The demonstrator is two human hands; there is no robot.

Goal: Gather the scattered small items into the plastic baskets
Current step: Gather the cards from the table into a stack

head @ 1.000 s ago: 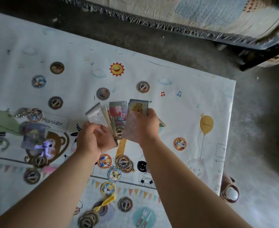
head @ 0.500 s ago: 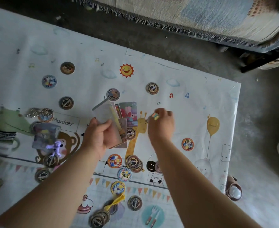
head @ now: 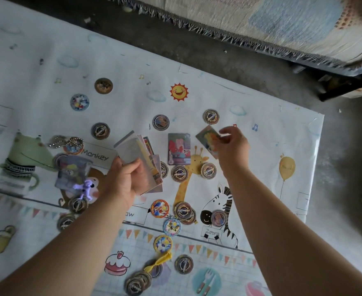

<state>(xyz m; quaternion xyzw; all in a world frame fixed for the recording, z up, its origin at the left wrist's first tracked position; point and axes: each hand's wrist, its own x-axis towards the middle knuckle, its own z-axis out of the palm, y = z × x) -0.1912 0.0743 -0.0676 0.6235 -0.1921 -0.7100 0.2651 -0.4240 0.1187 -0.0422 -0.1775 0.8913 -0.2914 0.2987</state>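
Observation:
My left hand (head: 123, 180) grips a fanned stack of picture cards (head: 140, 161) above the middle of a printed play mat (head: 261, 116). My right hand (head: 232, 149) pinches a single card (head: 207, 138) with an orange figure, tilted, just above the mat. One more card (head: 179, 151) with a red figure lies flat between the two hands. Several round picture discs lie scattered over the mat, such as a disc (head: 211, 116) beyond my right hand and a disc (head: 159, 208) near my left wrist. No basket is in view.
A transparent card with a purple figure charm (head: 74, 176) and a bead chain (head: 65, 142) lie at the left. A yellow clip (head: 158, 261) sits by stacked discs (head: 138, 282) near me. Bare grey floor lies beyond the mat; a fringed rug (head: 261, 22) at the top.
My right hand moved right and picked up a single card off the mat. One card left the fan and now lies flat between my hands. The view shifted slightly.

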